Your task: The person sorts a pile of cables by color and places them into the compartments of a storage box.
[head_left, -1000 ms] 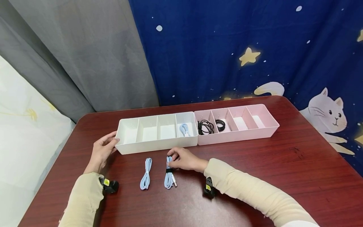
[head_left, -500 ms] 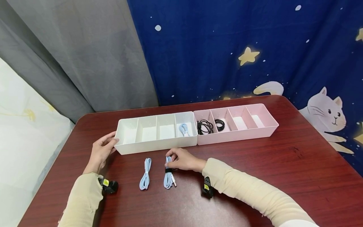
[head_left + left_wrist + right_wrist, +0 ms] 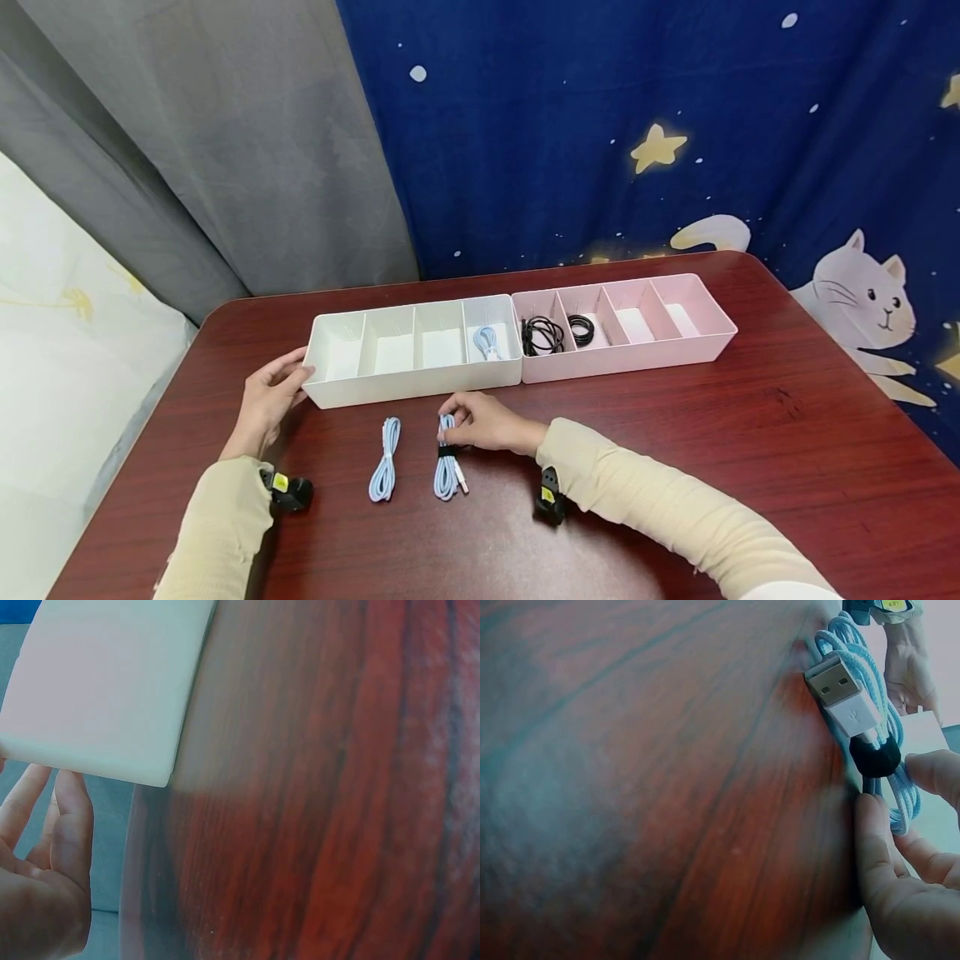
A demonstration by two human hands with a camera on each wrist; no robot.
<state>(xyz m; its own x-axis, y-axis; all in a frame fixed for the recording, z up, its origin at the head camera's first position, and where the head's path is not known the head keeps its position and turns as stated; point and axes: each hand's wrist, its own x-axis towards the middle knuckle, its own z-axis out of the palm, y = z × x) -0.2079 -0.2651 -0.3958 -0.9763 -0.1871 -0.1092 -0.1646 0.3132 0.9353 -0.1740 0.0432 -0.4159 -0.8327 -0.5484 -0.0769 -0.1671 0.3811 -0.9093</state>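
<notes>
My left hand [image 3: 268, 402] touches the left end of a white compartment box [image 3: 416, 390], the fingertips meeting its end wall in the left wrist view. In front of that box, my right hand [image 3: 489, 423] pinches the far end of a coiled light-blue USB cable [image 3: 445, 479] between thumb and fingers. The right wrist view shows its white USB plug [image 3: 844, 694] and the black strap [image 3: 875, 756] around the coil. Left of it lies a second coiled light-blue cable [image 3: 383, 471], apart from both hands.
A pink compartment box [image 3: 637, 360] abuts the white box's right end. It holds black cables [image 3: 544, 335] in its two left compartments. Another light-blue cable [image 3: 486, 340] lies in the white box's rightmost compartment. Curtains hang behind the dark red table [image 3: 750, 442].
</notes>
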